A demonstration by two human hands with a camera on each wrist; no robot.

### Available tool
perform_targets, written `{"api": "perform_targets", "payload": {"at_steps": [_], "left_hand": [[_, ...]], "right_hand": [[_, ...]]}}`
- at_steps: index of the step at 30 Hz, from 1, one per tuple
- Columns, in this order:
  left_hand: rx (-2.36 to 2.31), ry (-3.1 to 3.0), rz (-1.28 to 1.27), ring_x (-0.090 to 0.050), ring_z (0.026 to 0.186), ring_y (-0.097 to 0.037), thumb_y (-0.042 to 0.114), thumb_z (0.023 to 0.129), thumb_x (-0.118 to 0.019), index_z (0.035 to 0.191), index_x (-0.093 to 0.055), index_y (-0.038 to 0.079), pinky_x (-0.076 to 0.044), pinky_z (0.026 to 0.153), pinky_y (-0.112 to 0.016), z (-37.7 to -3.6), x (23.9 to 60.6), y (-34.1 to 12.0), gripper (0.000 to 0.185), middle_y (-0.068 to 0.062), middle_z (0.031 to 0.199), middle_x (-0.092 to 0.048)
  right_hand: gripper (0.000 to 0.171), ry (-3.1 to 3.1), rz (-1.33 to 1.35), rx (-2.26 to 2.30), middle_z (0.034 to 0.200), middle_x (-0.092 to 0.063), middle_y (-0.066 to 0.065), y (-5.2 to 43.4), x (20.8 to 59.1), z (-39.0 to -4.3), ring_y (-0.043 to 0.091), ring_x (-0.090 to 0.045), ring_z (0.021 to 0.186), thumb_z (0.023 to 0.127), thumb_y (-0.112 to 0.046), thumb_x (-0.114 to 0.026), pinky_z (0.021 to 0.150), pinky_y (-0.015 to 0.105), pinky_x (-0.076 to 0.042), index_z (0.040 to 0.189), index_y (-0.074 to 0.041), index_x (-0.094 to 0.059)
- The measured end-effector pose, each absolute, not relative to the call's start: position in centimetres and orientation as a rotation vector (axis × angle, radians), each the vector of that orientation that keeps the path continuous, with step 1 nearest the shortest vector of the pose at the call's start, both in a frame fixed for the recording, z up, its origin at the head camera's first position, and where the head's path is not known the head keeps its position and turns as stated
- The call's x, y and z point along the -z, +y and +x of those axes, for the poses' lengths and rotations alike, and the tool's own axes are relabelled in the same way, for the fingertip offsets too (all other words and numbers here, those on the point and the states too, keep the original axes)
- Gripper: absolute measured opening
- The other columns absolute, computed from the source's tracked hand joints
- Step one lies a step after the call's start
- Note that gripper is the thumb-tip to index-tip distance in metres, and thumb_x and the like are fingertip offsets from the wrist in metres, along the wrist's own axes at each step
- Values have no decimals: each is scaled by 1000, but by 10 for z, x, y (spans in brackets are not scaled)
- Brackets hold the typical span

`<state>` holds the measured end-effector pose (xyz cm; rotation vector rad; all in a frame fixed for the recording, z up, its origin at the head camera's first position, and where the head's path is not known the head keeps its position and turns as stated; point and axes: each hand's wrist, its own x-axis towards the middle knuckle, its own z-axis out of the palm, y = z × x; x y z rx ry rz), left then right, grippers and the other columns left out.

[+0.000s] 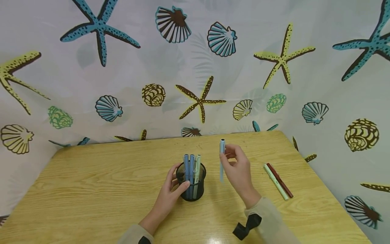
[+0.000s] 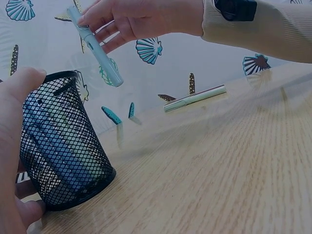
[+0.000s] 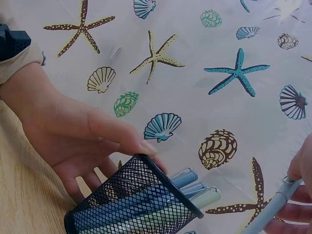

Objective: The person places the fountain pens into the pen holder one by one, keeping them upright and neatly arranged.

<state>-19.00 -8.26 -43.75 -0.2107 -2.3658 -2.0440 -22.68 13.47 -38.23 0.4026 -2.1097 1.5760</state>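
A light blue pen is pinched upright by the fingers of the right hand, just right of the black mesh cup, so it is kept clear of the rim. The cup is wrapped by the left hand, likely to be kept steady. Three smooth pens are stood inside. Two more pens are laid on the wooden surface, farther right.

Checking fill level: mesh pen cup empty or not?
Not empty. The mesh pen cup holds three pens, caps above its rim; the left hand grips it.
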Motion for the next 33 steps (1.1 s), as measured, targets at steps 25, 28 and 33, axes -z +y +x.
{"api": "perform_targets", "payload": {"at_steps": [25,28,33], "left_hand": [[2071,-2350,-213,-44,119,-38,23,90,-63,143,-27,33,-42,91,-49,-196,447,-85,65,-20,130,-42],[2064,-2351,-234,-43,119,-41,21,91,-62,144,-26,29,-42,91,-50,-192,440,-84,65,-22,130,-41],[2046,-2370,-225,-44,119,-40,20,91,-61,144,-25,28,-42,91,-49,-190,437,-83,65,-22,130,-41]], "right_hand": [[25,-1875,611,-1614,93,-54,24,103,346,-207,32,-56,82,86,12,-57,66,30,-51,109,13,-49],[25,-1853,616,-1630,93,-54,24,100,348,-208,32,-56,82,86,12,-57,65,30,-51,109,13,-49],[25,-1858,606,-1659,94,-53,24,96,352,-210,33,-56,84,86,11,-57,66,32,-51,110,12,-49]]}}
